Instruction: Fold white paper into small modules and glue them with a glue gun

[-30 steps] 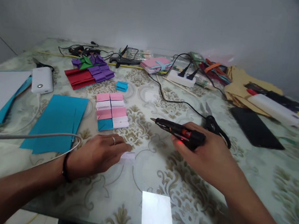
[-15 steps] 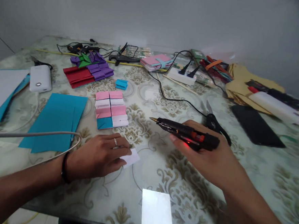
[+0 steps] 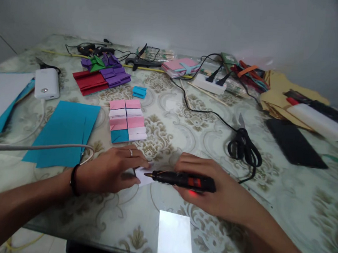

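My left hand (image 3: 116, 169) holds a small piece of white paper (image 3: 142, 175) down on the table, thumb and fingers at its edges. In my right hand (image 3: 208, 183) is a black hot glue gun (image 3: 179, 179) with a red light glowing on it. The gun's brass tip is over the white paper, close to my left fingertips; whether it touches cannot be made out. Just beyond my left hand lies a panel of folded pink, white and blue paper (image 3: 127, 119). A small folded blue paper piece (image 3: 139, 92) sits behind that panel.
Blue paper sheets (image 3: 64, 134) and a white power bank (image 3: 47, 84) are at left. Red folded paper (image 3: 91, 83) lies further back. Scissors (image 3: 240, 137), a black cord, a white power strip (image 3: 209, 84) and a black phone (image 3: 296, 143) stand at right.
My right hand has brought the glue gun left and down, so its tip is now over the white paper. My left hand keeps hold of the paper, its thumb and fingers further apart.
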Demonstrator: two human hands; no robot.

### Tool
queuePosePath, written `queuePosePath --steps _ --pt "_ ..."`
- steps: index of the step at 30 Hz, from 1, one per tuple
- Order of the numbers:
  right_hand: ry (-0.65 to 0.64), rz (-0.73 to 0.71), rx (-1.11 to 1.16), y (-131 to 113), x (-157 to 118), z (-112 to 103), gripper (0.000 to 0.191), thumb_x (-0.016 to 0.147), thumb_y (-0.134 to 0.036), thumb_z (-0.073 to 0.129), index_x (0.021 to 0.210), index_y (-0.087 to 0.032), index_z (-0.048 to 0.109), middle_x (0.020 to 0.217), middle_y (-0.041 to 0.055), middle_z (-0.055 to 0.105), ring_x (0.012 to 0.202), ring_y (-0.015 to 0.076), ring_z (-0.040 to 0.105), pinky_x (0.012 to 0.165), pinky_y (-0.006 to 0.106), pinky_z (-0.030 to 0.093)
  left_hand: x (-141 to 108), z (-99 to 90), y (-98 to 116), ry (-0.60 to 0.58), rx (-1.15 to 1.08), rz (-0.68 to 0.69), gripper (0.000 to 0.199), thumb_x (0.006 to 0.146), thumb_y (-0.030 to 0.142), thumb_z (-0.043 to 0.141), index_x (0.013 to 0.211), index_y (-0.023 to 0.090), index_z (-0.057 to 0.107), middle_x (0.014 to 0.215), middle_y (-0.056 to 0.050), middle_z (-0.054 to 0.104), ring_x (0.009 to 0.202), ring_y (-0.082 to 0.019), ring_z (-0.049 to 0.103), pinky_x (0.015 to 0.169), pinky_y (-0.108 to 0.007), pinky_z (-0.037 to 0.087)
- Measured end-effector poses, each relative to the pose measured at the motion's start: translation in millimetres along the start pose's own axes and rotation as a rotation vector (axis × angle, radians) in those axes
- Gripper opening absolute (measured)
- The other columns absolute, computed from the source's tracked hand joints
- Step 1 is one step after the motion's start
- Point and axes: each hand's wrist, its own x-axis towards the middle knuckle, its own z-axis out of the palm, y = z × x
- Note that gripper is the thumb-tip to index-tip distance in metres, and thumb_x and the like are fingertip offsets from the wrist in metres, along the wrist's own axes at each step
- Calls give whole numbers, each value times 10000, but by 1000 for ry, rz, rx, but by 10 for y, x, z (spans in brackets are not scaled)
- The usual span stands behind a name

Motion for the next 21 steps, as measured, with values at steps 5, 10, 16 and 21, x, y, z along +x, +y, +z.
queuePosePath --steps 5,10,16,21 --pt "-23 -28 -24 53 18 139 312 920 -159 606 659 -249 460 653 -29 513 651 173 537 589 290 428 -11 -1 -2 -6 1 -3 233 983 147 705 1210 201 711 1198 -66 791 1096 -220 715 991 -346 539" --pt "-22 -30 -37 64 8 181 279 923 -139 604 683 -241 505 670 -25 525 647 169 534 586 285 423 -13 1 7 -11 -2 -1 252 970 159 705 1211 232 702 1206 -77 791 1100 -252 728 988 -372 555" --pt "-20 -28 11 113 10 222 222 908 -137 614 715 -227 550 691 -18 546 661 168 536 599 286 408 -20 6 -7 -22 -15 -2 270 974 151 684 1227 243 685 1232 -75 786 1129 -261 719 1015 -384 552" --pt "-35 -23 37 164 2 232 215 865 -119 628 708 -224 524 693 -22 525 659 162 524 611 284 391 -22 15 -37 -27 -10 26 272 975 158 690 1246 183 690 1243 -98 780 1136 -262 715 1012 -392 551"
